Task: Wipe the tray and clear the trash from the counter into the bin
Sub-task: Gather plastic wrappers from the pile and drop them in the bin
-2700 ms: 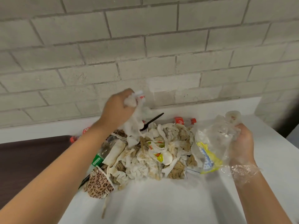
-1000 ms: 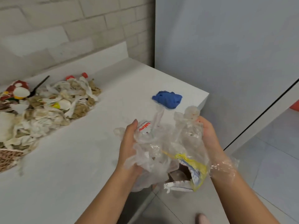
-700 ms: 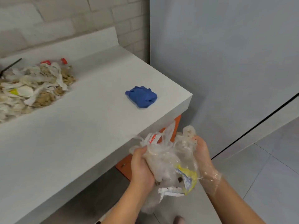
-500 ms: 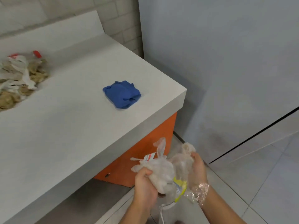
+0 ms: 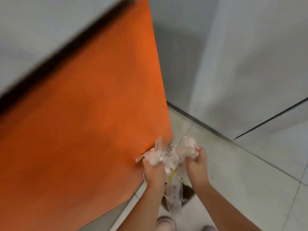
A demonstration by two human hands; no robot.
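I hold a crumpled bundle of clear plastic wrap and tissue [image 5: 171,157] low over the floor with both hands. My left hand [image 5: 154,170] grips its left side, where a scrap with red print sticks out. My right hand [image 5: 196,165] grips its right side. A yellow-printed strip of plastic hangs down from the bundle between my wrists. Below it a dark opening shows, possibly the bin [image 5: 187,191], mostly hidden by the hanging plastic and my arms. The tray and the trash pile on the counter are out of view.
An orange cabinet panel [image 5: 83,122] fills the left side, with the white counter edge [image 5: 41,30] above it. A grey wall [image 5: 241,64] stands at the right. The floor has pale tiles [image 5: 250,172]. My shoe tips [image 5: 165,222] show at the bottom.
I have turned away from the counter and looked down. Both hands have lowered the plastic bundle beside the orange panel. The blue cloth and trash pile have left the view.
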